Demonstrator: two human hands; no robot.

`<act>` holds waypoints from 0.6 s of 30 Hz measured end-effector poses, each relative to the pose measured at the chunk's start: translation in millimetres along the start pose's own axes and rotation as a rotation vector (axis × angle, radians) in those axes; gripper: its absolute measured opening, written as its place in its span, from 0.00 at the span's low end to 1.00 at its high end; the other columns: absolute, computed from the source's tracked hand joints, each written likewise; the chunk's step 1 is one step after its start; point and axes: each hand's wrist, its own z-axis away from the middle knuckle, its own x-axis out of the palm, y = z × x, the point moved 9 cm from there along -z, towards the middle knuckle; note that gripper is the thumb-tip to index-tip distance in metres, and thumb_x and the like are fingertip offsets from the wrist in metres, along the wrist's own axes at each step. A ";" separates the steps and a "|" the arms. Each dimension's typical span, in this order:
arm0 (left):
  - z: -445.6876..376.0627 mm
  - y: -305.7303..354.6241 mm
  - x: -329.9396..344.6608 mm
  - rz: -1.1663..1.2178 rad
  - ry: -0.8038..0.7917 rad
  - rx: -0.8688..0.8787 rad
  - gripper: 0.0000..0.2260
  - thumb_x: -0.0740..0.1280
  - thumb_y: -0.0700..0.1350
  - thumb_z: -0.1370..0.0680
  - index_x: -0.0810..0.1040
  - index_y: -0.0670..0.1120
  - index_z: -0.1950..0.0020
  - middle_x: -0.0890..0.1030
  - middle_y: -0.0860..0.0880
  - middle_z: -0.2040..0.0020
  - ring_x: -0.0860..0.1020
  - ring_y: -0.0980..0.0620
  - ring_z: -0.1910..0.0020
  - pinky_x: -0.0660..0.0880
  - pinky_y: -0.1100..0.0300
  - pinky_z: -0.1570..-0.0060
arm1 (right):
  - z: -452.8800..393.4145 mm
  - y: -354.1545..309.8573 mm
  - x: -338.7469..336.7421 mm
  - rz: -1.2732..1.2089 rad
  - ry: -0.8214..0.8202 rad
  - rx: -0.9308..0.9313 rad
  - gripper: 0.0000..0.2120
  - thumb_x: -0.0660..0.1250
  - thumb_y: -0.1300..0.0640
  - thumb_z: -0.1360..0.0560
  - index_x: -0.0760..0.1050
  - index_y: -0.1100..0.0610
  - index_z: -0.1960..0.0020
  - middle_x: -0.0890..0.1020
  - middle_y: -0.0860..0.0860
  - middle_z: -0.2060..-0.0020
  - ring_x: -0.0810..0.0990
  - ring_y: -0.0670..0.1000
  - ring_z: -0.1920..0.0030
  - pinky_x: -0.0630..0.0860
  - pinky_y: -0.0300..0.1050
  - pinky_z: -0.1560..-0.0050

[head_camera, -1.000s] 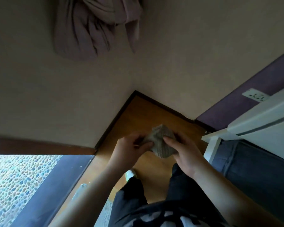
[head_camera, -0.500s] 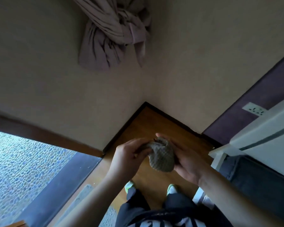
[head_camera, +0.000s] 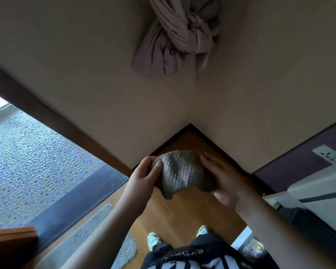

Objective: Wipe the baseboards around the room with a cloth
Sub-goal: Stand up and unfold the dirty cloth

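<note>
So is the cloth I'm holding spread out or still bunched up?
Partly spread. The cloth is stretched between the left hand and right hand, bumpy face showing, its lower edge still drooping and crumpled.

Dim interior, daylight from left doorway, soft blur, wide-angle edge distortion

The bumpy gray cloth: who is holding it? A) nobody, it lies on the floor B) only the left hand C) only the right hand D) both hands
D: the left hand and the right hand each grip a side of the cloth, above the wood floor.
</note>
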 end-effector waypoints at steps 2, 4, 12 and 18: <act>5.3 -5.3 -16.8 0.141 0.007 -0.058 0.15 0.64 0.46 0.18 0.80 0.57 0.63 0.80 0.55 0.65 0.79 0.56 0.65 0.77 0.60 0.64 | -3.8 -3.2 10.7 0.013 0.008 -0.022 0.16 0.71 0.53 0.30 0.81 0.58 0.44 0.84 0.59 0.46 0.84 0.55 0.47 0.82 0.47 0.58; 10.6 -6.7 -35.9 0.081 0.029 -0.025 0.11 0.66 0.47 0.19 0.82 0.57 0.60 0.81 0.55 0.65 0.80 0.56 0.64 0.77 0.61 0.64 | -6.8 -7.8 23.8 0.090 0.012 -0.064 0.17 0.72 0.54 0.32 0.80 0.61 0.45 0.84 0.59 0.47 0.85 0.55 0.49 0.82 0.45 0.57; 16.9 -10.4 -116.5 -0.343 0.211 0.162 0.12 0.72 0.42 0.23 0.82 0.61 0.50 0.84 0.58 0.57 0.82 0.56 0.56 0.77 0.59 0.55 | -8.9 -18.0 85.2 0.381 -0.094 -0.245 0.07 0.73 0.53 0.34 0.82 0.48 0.55 0.83 0.51 0.57 0.83 0.48 0.54 0.79 0.41 0.57; 14.7 7.1 -106.7 -0.558 0.150 0.346 0.17 0.68 0.60 0.24 0.79 0.56 0.37 0.77 0.60 0.42 0.78 0.59 0.45 0.72 0.70 0.45 | -7.4 -15.6 102.9 0.478 -0.128 -0.348 0.15 0.77 0.45 0.35 0.82 0.47 0.50 0.85 0.47 0.56 0.84 0.46 0.51 0.78 0.37 0.55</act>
